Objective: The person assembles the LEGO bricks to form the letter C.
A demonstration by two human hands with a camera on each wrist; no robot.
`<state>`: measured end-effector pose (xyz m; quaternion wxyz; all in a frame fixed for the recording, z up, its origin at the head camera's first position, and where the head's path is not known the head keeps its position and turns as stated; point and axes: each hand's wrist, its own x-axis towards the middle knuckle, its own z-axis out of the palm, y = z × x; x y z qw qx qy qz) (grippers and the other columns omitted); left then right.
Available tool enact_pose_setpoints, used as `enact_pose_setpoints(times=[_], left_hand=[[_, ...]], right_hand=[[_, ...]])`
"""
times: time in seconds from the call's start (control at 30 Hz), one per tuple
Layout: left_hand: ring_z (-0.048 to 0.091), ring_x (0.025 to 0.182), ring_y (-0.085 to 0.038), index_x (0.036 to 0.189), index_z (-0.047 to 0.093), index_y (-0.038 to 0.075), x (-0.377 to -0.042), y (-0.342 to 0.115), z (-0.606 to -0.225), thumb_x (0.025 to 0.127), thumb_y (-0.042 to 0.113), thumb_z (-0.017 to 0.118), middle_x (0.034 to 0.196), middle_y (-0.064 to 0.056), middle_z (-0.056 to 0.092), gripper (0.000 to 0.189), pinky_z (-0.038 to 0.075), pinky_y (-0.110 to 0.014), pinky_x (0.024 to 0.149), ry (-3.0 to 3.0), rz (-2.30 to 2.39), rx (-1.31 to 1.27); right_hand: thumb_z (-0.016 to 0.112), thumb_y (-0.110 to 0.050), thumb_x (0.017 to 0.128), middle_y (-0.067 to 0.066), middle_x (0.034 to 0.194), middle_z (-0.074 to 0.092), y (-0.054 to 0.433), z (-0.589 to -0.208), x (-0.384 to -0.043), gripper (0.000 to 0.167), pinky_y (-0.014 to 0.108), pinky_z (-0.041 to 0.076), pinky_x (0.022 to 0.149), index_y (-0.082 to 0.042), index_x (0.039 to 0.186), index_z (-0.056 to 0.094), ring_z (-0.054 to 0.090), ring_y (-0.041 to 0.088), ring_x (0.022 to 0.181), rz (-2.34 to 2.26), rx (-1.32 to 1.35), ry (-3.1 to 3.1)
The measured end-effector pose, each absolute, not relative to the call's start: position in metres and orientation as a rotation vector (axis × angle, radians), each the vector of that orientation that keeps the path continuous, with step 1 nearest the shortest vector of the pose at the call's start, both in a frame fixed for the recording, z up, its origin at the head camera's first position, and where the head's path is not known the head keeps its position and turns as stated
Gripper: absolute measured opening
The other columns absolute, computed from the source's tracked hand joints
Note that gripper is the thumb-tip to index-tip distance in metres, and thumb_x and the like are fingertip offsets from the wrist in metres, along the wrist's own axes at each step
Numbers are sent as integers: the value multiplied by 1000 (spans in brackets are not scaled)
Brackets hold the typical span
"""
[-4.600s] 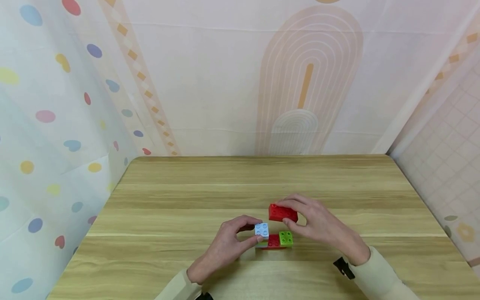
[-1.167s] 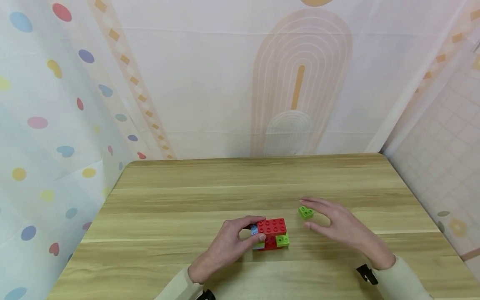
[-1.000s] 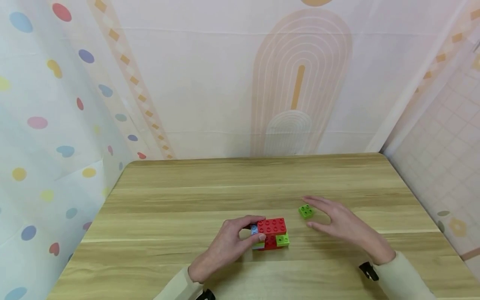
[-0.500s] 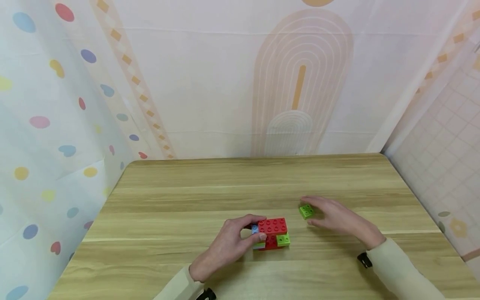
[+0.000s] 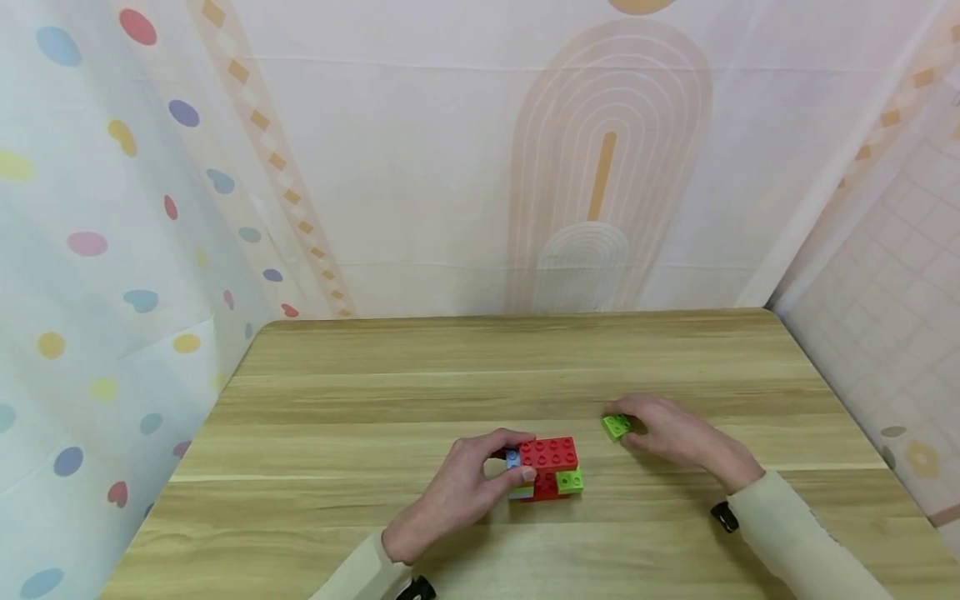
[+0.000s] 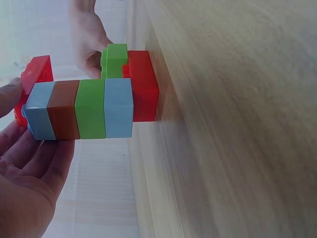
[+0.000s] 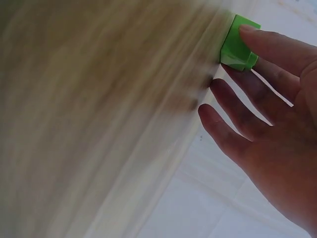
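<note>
My left hand (image 5: 468,487) grips the upper left end of a toy brick structure, thumb in front and fingers behind. A red brick (image 5: 549,454) spans its top. In the left wrist view, a column of light blue, brown (image 6: 64,110), green and light blue bricks rises beside a red base brick (image 6: 143,87). One green brick (image 5: 569,481) sits at the base's right end. My right hand (image 5: 671,429) pinches a separate small green brick (image 5: 617,427) between thumb and fingers, at the table surface; its other fingers are spread in the right wrist view.
A wooden table (image 5: 360,392) lies under both hands. Its far edge meets a patterned curtain (image 5: 435,167), and a dotted curtain (image 5: 90,317) hangs along the left side.
The red brick that my right hand held earlier now lies on top of the structure. My right hand moved right, and its spread fingers closed on the small green brick. The left hand stays put.
</note>
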<state>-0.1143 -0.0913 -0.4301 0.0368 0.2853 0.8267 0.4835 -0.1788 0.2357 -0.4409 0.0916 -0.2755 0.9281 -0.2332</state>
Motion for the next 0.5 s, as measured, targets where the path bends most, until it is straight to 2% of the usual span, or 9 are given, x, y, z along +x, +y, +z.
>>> enact_pose_setpoints(times=[0.5], left_hand=[[69, 100, -9, 130, 68, 11, -114, -91, -430, 99, 28, 72, 115, 2, 75, 35, 60, -49, 89, 2523, 1496, 877]], right_hand=[[78, -14, 93, 16, 126, 69, 232, -434, -167, 39, 55, 54, 99, -1, 129, 69, 64, 38, 118, -687, -870, 2859]])
